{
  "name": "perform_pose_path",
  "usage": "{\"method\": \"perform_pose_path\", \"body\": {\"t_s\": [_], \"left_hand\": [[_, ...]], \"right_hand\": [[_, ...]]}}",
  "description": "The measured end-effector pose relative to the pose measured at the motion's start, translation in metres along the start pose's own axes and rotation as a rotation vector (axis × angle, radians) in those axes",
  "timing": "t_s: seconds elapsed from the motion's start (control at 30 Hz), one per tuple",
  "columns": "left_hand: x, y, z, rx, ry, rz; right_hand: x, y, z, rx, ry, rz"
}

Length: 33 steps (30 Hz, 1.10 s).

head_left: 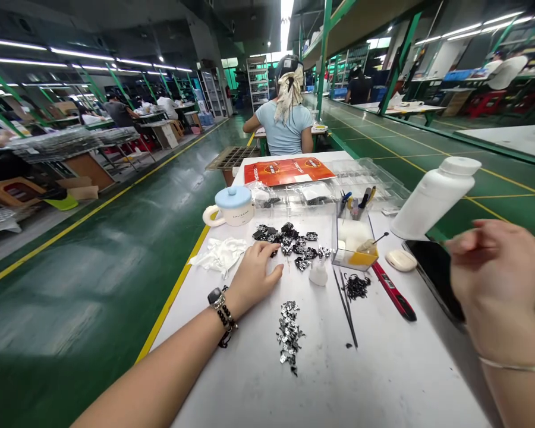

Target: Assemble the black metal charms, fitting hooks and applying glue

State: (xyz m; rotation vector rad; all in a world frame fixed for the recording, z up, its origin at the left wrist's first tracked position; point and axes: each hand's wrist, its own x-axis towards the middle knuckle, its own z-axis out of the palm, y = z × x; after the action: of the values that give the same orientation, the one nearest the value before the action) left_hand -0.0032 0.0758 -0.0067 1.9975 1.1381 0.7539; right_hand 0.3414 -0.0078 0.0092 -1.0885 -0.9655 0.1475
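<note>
The left hand (256,273) lies flat on the bench (339,386), fingers slightly spread and thumb apart, the fingertips at the near edge of a heap (289,245) of small black and silvery parts. Nothing shows in its grasp. The right hand (502,267) is raised beside the phone (432,267), fingers curled and blurred; whether they pinch anything cannot be told.

The parts lie in two lots: the heap beyond, and a loose strip (289,336) nearer the person. A small pile of black bits (355,286) sits apart, just right of the tweezers (346,309), which lie unused. The work looks partway along, with plenty of parts out, but which lot is finished and which is waiting cannot be told.

The red bag (289,171) bears bold white lettering and badges, too skewed to read surely. The cup (234,211) carries a short printed word, too small to make out.
</note>
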Motion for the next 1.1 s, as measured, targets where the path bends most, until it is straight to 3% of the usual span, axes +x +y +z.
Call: {"method": "perform_pose_path", "body": {"t_s": [0.1, 0.2, 0.3, 0.4, 0.63, 0.83, 1.0, 1.1], "left_hand": [[0.003, -0.009, 0.003, 0.181, -0.014, 0.078], [0.002, -0.013, 0.005, 0.307, -0.027, 0.117], [-0.002, -0.011, 0.004, 0.387, -0.040, 0.140], [-0.005, -0.007, 0.001, 0.439, -0.040, 0.135], [-0.003, -0.013, 0.000, 0.433, -0.011, 0.075], [-0.003, -0.012, 0.006, 0.279, -0.064, 0.075], [-0.017, 0.013, 0.002, -0.010, -0.186, 0.030], [-0.022, 0.023, 0.001, -0.523, -0.349, -0.187]], "right_hand": [[-0.039, -0.014, 0.037, -0.039, -0.117, 0.019], [-0.070, -0.026, 0.053, -0.125, -0.382, 0.022], [-0.084, -0.030, 0.063, -0.325, -0.642, -0.100], [-0.089, -0.026, 0.072, -0.508, -0.757, -0.159], [-0.092, -0.014, 0.087, -0.687, -0.840, 0.038], [-0.092, -0.009, 0.096, -0.706, -0.819, 0.066], [-0.092, -0.005, 0.095, -0.610, -0.798, 0.068], [-0.091, -0.006, 0.091, -0.516, -0.716, 0.095]]}}
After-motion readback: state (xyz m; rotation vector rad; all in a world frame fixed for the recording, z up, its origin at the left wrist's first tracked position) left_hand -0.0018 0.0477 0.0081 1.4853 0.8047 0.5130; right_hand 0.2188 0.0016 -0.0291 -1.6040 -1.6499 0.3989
